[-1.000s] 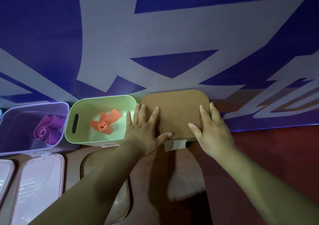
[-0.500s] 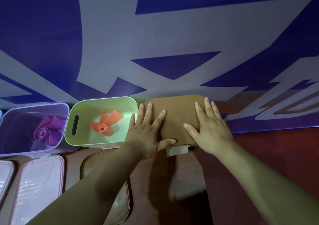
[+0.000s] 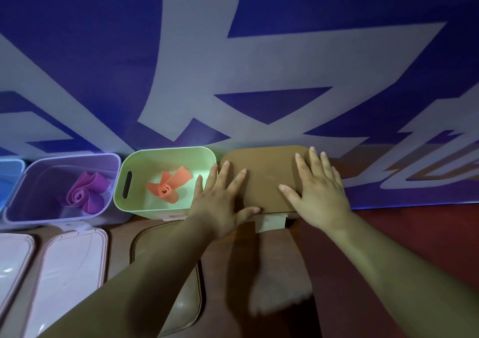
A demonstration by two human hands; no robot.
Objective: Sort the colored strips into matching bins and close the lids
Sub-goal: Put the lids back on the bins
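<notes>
Both hands are flat on the brown lid [image 3: 264, 177], which sits closed over its bin at the back of the table [image 3: 414, 234], right against the blue-and-white banner [image 3: 259, 65]. The left hand [image 3: 220, 205] presses at the lid's eight o'clock, fingers straight and fanned, gripping nothing, its little finger reaching over the gap toward the green bin [image 3: 166, 153]. The right hand [image 3: 318, 195] covers the lid's three-to-four o'clock side, fingers straight too, thumb pointing inward along the front edge. A white tag [image 3: 269, 222] hangs under that front edge, between the two wrists. At nine o'clock of the lid the green bin stands open, with a curled orange strip [image 3: 166, 188] lying on its floor. Further along at nine o'clock, the purple bin [image 3: 72, 156] is open as well, a rolled purple strip [image 3: 86, 192] inside. A blue bin [image 3: 10, 171] just shows at the frame's edge beyond it. Nearer us, loose lids lie flat on the table: a tan lid [image 3: 186, 306] under the left forearm, a pink lid [image 3: 70, 273] at its nine o'clock, and a second pink lid [image 3: 13, 260] at the far left.
</notes>
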